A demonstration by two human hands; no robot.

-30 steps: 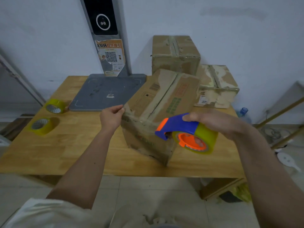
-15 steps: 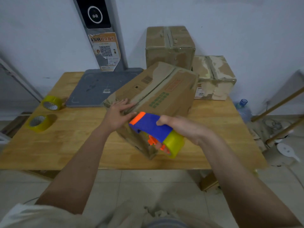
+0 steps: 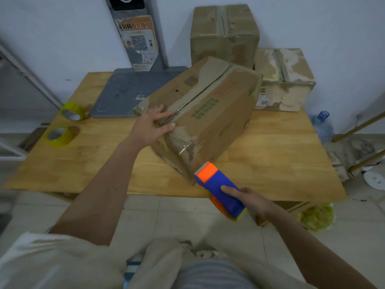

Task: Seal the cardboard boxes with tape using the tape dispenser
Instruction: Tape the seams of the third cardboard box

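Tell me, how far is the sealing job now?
Done: the two rear boxes carry tape on their seams. In hand: the left hand presses the front box; the right hand grips the tape dispenser at its near corner. Left: I cannot tell.

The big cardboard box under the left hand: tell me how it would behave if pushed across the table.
The cardboard box would probably slide rather than tip: it lies long and low on the wooden table. Its near corner sits at the table's front edge, so a push toward the person might send it off. The creased, worn walls look soft; the left hand may dent them.
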